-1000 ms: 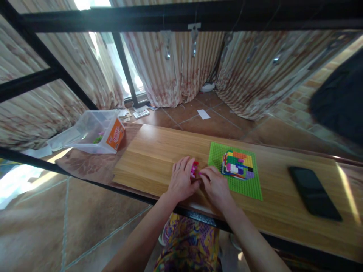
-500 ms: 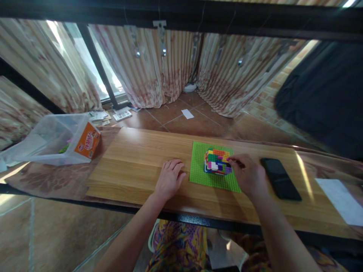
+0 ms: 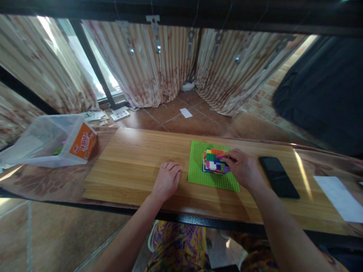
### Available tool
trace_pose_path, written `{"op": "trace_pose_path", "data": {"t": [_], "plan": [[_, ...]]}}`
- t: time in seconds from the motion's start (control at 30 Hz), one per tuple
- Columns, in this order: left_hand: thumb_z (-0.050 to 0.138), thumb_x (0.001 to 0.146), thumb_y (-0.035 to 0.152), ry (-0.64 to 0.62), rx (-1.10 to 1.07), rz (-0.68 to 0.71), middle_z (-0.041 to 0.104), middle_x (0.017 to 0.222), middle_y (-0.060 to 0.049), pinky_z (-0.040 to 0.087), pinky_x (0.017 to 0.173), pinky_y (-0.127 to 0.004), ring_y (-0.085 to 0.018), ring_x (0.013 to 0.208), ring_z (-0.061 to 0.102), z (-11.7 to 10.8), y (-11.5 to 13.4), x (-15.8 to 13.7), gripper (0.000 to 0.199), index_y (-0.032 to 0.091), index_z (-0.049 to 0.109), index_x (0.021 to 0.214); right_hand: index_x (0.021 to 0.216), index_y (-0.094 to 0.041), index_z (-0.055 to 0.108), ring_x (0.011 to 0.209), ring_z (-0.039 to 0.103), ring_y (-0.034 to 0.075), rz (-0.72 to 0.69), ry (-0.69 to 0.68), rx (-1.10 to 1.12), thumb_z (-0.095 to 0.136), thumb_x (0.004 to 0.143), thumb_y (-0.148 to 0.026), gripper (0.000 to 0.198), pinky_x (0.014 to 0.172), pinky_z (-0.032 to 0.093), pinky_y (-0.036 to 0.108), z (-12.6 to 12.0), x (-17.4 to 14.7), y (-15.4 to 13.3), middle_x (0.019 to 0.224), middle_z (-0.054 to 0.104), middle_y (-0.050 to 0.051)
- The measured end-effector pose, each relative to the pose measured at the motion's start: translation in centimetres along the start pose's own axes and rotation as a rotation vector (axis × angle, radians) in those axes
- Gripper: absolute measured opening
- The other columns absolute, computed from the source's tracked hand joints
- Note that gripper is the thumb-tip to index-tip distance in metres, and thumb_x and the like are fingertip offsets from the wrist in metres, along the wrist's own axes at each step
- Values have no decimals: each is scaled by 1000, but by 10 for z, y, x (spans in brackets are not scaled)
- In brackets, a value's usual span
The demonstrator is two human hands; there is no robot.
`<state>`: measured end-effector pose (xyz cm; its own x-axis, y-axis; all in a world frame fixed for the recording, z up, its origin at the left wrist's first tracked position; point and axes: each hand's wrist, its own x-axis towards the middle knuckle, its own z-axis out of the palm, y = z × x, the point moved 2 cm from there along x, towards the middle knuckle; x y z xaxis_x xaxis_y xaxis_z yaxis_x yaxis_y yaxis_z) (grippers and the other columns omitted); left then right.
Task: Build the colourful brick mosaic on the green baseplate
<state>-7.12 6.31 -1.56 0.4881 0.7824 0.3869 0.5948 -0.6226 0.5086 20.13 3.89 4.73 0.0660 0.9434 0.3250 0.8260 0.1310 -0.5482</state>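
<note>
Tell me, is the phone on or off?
Cannot tell for sure. The phone lies flat on the table with a fully dark screen, so it shows nothing, but it could be asleep or face down.

Plenty of open wood on the board [image 3: 133, 166] to the left of the left hand [image 3: 167, 180], nothing sitting there until you hit the clear plastic bin [image 3: 42, 141] way off at the far left edge. Right side is tighter: the right hand [image 3: 241, 168] sits on the brick block [image 3: 214, 161] on the green baseplate [image 3: 198, 172], and the black phone [image 3: 278, 176] lies just beside it, so only a narrow strip between. Past the phone there's bare wood, then a white sheet [image 3: 338, 198]. A black bar [image 3: 181, 7] crosses overhead.
</note>
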Motion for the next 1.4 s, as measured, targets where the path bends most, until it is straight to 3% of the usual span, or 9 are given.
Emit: {"op": "trace_pose_path", "data": {"t": [0.33, 0.47, 0.57, 0.7, 0.8, 0.97, 1.1, 1.27, 1.4], "plan": [[49, 92, 16, -15, -6, -17, 69, 100, -6, 45, 90, -40, -22, 97, 58, 0, 0, -1, 20, 20, 68, 100, 77, -21, 74, 77, 65, 20, 3, 0, -14, 53, 87, -34, 26, 73, 51, 35, 2, 4, 2, 81, 70, 6], [49, 92, 16, 35, -66, -35, 70, 99, -7, 47, 90, -42, -22, 95, 59, -3, -2, -3, 19, 18, 65, 103, 88, -18, 73, 70, 64, 18, 50, 190, 0, 57, 87, -37, 24, 67, 52, 34, 3, -14, -6, 86, 70, 7], [51, 92, 18, 106, -193, -110, 70, 96, -6, 50, 89, -41, -21, 94, 62, -7, -4, -5, 18, 19, 66, 102, 96, -19, 70, 82, 66, 20, 25, 311, 27, 54, 91, -32, 22, 76, 54, 35, 13, -36, -27, 95, 71, 9], [55, 89, 27, 141, -491, -313, 70, 96, -6, 56, 67, -30, -18, 84, 64, -7, -6, -8, 21, 20, 66, 106, 98, -22, 69, 92, 67, 20, -75, 180, 177, 54, 92, -27, 18, 84, 54, 35, 45, -56, -66, 97, 71, 7], [57, 87, 31, 124, -724, -421, 69, 96, -6, 53, 53, -21, -15, 75, 64, -6, -8, -10, 29, 20, 65, 112, 102, -22, 69, 92, 67, 19, -68, 78, 275, 53, 91, -24, 19, 83, 54, 34, 71, -55, -88, 98, 71, 7], [62, 83, 31, 111, -901, -453, 70, 90, -4, 52, 52, -19, -9, 61, 59, -9, -7, -10, 32, 18, 63, 113, 103, -23, 70, 95, 66, 20, -56, -14, 370, 54, 91, -25, 20, 87, 53, 36, 94, -38, -100, 102, 71, 8], [64, 82, 33, 83, -981, -499, 69, 84, -2, 48, 48, -19, -6, 51, 54, -10, -7, -10, 38, 17, 60, 116, 95, -24, 71, 89, 66, 19, -73, -44, 415, 54, 91, -27, 17, 84, 54, 35, 102, -31, -103, 94, 70, 6], [65, 83, 34, 98, -981, -496, 70, 78, -2, 48, 50, -18, -8, 55, 57, -12, -7, -9, 37, 16, 60, 115, 89, -25, 70, 88, 66, 19, -72, -33, 409, 53, 92, -28, 17, 83, 53, 34, 99, -31, -108, 92, 69, 5], [61, 86, 37, 103, -965, -509, 71, 95, -7, 50, 50, -18, -10, 65, 61, -9, -6, -10, 38, 17, 60, 118, 92, -25, 72, 96, 63, 20, -84, 108, 239, 54, 92, -31, 18, 91, 50, 38, 64, -21, -86, 100, 68, 6]]}}
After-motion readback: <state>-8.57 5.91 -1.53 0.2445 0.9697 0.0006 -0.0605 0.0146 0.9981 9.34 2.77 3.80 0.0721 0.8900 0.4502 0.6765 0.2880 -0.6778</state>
